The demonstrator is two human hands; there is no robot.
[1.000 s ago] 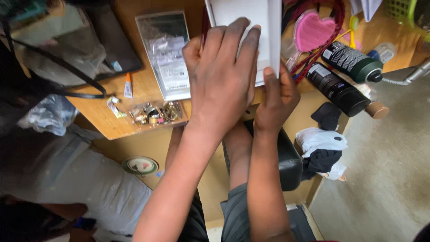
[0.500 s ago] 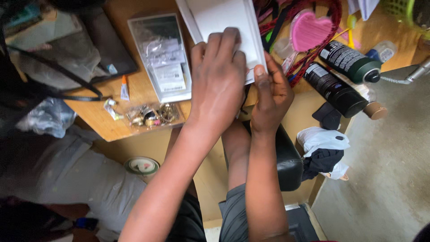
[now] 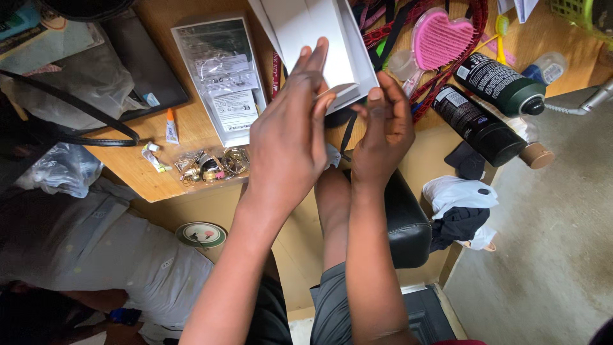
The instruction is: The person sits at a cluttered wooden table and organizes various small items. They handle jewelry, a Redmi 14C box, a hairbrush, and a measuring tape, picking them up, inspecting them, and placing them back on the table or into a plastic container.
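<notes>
A long white cardboard box (image 3: 316,35) lies on the wooden desk (image 3: 137,169), its near end pointing at me. My left hand (image 3: 287,137) rests against that end from the left, with straight fingers laid up along the box. From the right, my right hand (image 3: 383,124) pinches the same end, its thumb at a small white flap (image 3: 341,89) that stands away from the box. Both hands hold the box over the desk's front edge. My knees show below them.
A clear packet with paper labels (image 3: 223,76), a bag of small metal trinkets (image 3: 211,165) and a glue tube (image 3: 171,124) lie left of the box. At its right are a pink heart-shaped brush (image 3: 440,38), two dark bottles (image 3: 501,86) and lanyards. A black stool (image 3: 408,223) stands under the desk, a person (image 3: 115,255) lower left.
My hands slid back from the box's top to its near end. The left fingers straightened, the white flap came away from the end, and the box shifted slightly left.
</notes>
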